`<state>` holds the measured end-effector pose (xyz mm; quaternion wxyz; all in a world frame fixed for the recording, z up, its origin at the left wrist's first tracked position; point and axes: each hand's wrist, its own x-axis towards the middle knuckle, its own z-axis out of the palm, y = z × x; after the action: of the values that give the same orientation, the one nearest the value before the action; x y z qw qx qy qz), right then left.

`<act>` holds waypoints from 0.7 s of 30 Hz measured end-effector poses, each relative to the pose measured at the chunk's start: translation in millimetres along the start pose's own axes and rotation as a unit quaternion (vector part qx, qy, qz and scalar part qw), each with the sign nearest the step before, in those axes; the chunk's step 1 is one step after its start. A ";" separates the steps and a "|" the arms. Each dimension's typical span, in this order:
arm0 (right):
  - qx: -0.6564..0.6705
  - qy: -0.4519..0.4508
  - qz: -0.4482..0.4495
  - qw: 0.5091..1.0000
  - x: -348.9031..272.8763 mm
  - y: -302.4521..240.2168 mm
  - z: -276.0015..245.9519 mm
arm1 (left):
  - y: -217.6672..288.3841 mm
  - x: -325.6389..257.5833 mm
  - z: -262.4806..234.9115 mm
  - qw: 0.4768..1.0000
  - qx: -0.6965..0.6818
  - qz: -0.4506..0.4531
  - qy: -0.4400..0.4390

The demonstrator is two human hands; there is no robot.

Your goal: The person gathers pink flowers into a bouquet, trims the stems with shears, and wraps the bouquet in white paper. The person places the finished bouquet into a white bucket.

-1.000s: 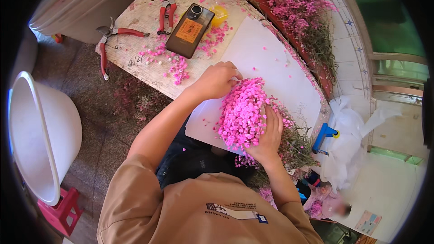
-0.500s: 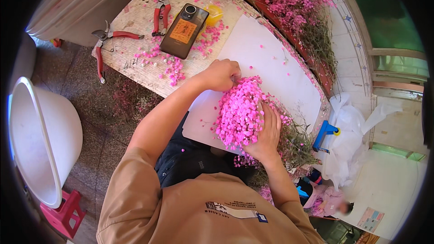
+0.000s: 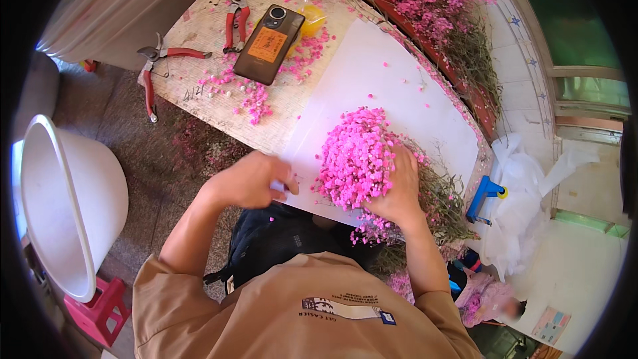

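Far left of the white sheet: a large white tub, with a pink stool at its foot.
Red-handled pruners: one pair at the table edge, the other nearer the sheet; both lie left of it.
Left hand: by the sheet's left edge, apart from the blooms, fingers loosely curled; blur hides whether they pinch anything.
Phone: left of the sheet, face down among loose pink blossoms.
Pink flower bunch: over the sheet's near part, stems trailing right.
Right hand: over the sheet's near right part, wrapped around the bunch's right side.
Blue tool: just right of the sheet.
Work in hand: apparently gathering and shaping the bunch.
Next move: seems to call for a steady right grip while the left hand returns to the blooms.
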<state>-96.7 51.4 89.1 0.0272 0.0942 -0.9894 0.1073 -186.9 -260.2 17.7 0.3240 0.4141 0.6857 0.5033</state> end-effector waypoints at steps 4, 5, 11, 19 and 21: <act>-0.031 0.011 -0.007 0.999 -2.2 -9.9 3.0 | 28.8 3.0 0.8 0.997 -0.032 -0.034 0.057; -0.038 0.009 -0.009 0.999 -2.7 -10.4 3.3 | 24.8 16.1 -0.4 0.992 -0.010 0.024 0.125; -0.057 0.036 -0.039 0.997 -8.3 -11.6 5.9 | -19.5 123.7 -13.6 0.971 -0.048 -0.006 0.236; -0.060 0.037 -0.022 0.997 -11.9 -16.5 8.3 | -28.2 153.8 -19.6 0.990 0.029 -0.013 0.136; -0.053 0.015 -0.004 0.998 -8.9 -18.1 6.5 | -28.8 152.0 -16.7 0.990 0.010 -0.023 0.140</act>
<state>-84.7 34.2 85.9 0.0478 0.0952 -0.9928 0.0557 -276.3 -135.7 -9.4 0.2319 0.3270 0.7388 0.5417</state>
